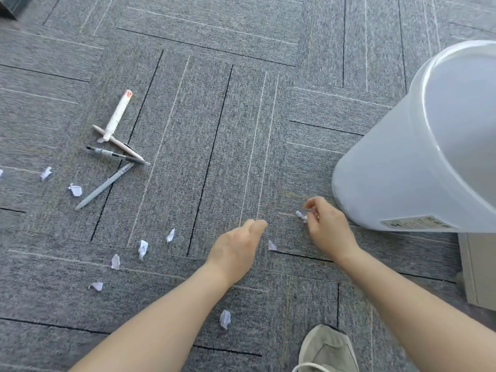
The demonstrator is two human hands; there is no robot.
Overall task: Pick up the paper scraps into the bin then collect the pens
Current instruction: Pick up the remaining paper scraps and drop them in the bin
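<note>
Scraps everywhere yet on the grey carpet (241, 130), so this job looks barely begun. The right hand (326, 226), low right of centre, has its grip pinched on one paper scrap (300, 214) just beside the bin (402, 170). The left hand (236, 245) hangs loose and released, holding nothing. More scraps trail along the lower left, one (143, 248) among them, another (225, 318) near the shoe (327, 350). Four pens (118, 154) lie crossed at the upper left, untouched. The bin's inside, at the right edge, shows nothing I can make out.
</note>
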